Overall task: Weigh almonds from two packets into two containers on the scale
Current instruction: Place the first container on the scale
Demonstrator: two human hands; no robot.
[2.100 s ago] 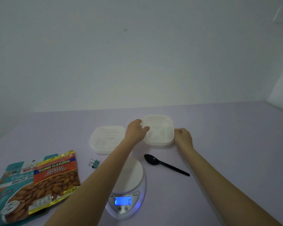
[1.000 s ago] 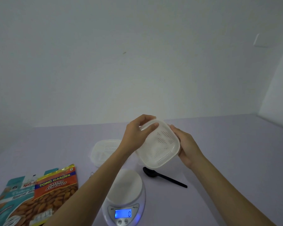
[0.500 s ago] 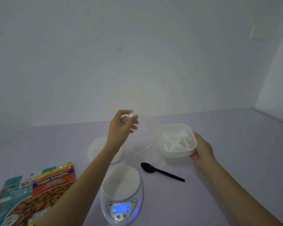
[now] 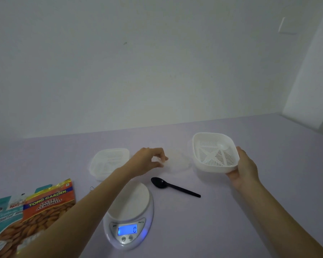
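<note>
- Almonds: all in the two packets, orange [image 4: 48,202] on teal [image 4: 3,211], lying far left, unopened I think
- scale [image 4: 129,216] reads 0, nothing weighed
- right hand [image 4: 245,172] grips one tub [image 4: 214,152], left hand [image 4: 147,161] pinches its clear lid [image 4: 175,161]
- second tub [image 4: 108,162] sits lidded; one spoon [image 4: 173,186]

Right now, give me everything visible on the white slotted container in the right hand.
The white square plastic container has rounded corners, a raised rim and a base cut with slotted vents in four triangular fields around a plain cross. It looks rigid, matte and empty. It is tilted, opening toward the camera, and appears lifted off the pale purple table. The right hand grips its near right corner, the only visible contact. It sits right of the black plastic spoon; the left hand is apart from it.
</note>
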